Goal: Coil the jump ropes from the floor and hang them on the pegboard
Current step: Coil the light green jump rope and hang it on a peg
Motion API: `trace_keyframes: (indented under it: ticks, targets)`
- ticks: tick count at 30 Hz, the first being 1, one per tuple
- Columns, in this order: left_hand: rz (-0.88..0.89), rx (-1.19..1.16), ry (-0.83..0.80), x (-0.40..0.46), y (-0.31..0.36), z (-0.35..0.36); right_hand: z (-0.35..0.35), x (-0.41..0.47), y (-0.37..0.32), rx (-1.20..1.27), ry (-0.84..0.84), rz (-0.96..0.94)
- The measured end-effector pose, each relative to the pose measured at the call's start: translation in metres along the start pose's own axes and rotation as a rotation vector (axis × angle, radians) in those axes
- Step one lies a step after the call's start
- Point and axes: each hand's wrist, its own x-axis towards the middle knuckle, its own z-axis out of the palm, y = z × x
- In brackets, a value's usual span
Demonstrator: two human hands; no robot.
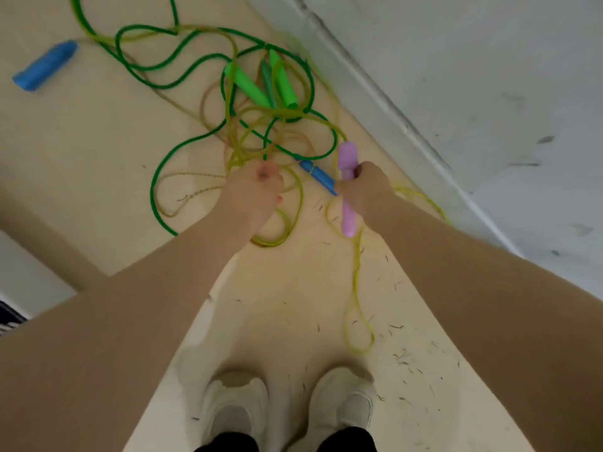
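Note:
Several jump ropes lie tangled on the beige floor. My right hand grips a pink handle held upright, and a yellow rope trails from it down toward my feet. My left hand is closed around strands of the yellow rope, with loops hanging below it. A green rope with two green handles sprawls beyond my hands. One blue handle lies between my hands, another blue handle rests far left. No pegboard is in view.
A white wall with a baseboard runs diagonally along the right side. My two light shoes stand at the bottom. Small dark debris is scattered on the floor. A white edge sits at the left.

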Motion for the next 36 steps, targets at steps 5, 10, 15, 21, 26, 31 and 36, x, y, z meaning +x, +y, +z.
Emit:
trace_keyframes:
  ticks: [5,10,15,21,26,31,36]
  targets:
    - [-0.109,-0.219,-0.079,-0.058,0.078,-0.001,-0.055,-0.098,-0.03,0.377,-0.272,-0.179]
    - [-0.225,-0.601,-0.232,-0.139,0.173,-0.02,-0.107,-0.203,-0.074,0.074,-0.398,-0.334]
    - [-0.136,-0.527,-0.24,-0.235,0.265,-0.058,-0.179,-0.301,-0.109,-0.282,-0.485,-0.563]
    - [0.119,-0.162,-0.66,-0.363,0.362,-0.109,-0.288,-0.39,-0.166,0.066,0.154,-0.438]
    - [0.305,-0.08,-0.823,-0.464,0.422,-0.141,-0.352,-0.494,-0.216,0.216,0.19,-0.665]
    - [0.46,-0.282,-0.859,-0.541,0.455,-0.155,-0.384,-0.574,-0.188,0.347,0.155,-0.44]
    - [0.498,-0.533,-0.944,-0.603,0.461,-0.13,-0.41,-0.627,-0.113,0.372,0.219,-0.236]
